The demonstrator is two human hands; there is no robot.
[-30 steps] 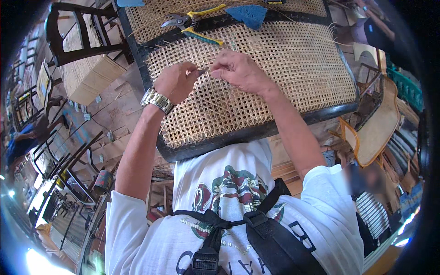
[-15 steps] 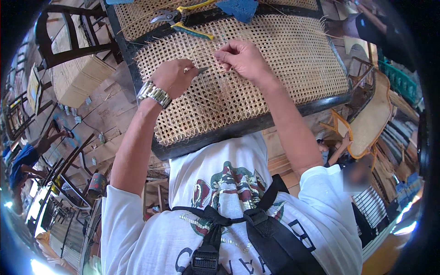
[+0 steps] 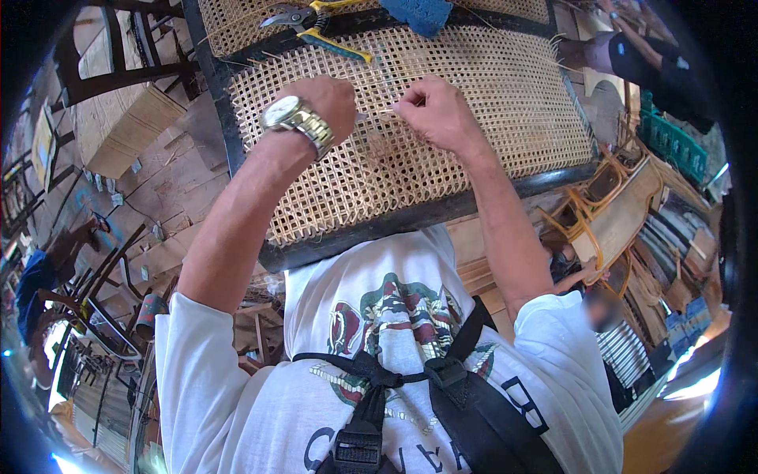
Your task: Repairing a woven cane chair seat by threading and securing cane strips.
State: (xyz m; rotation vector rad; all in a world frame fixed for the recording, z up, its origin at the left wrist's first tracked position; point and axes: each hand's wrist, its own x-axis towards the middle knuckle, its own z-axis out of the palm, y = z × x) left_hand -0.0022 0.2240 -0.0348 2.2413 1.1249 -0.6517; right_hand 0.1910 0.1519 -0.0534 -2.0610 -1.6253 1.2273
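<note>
Over the woven cane panel in its black frame, my left hand, with a metal watch on the wrist, is closed on a small pointed grey tool. Only the tool's blurred tip shows past the fingers. To the right, my right hand pinches a thin pale cane strand between thumb and forefinger, just above the weave. Beyond both hands, pruning shears with yellow and green handles lie across the frame bar, next to a piece of blue sponge or cloth.
A dark chair frame and a cardboard box stand at the left. Wooden chairs with cane and a green crate are at the right. Other people are nearby on both sides, one in a striped top.
My left hand has turned over, palm down, and shifted right and up, showing the watch face. My right hand has moved slightly right and down, with the pale strand now visible at its fingertips.
</note>
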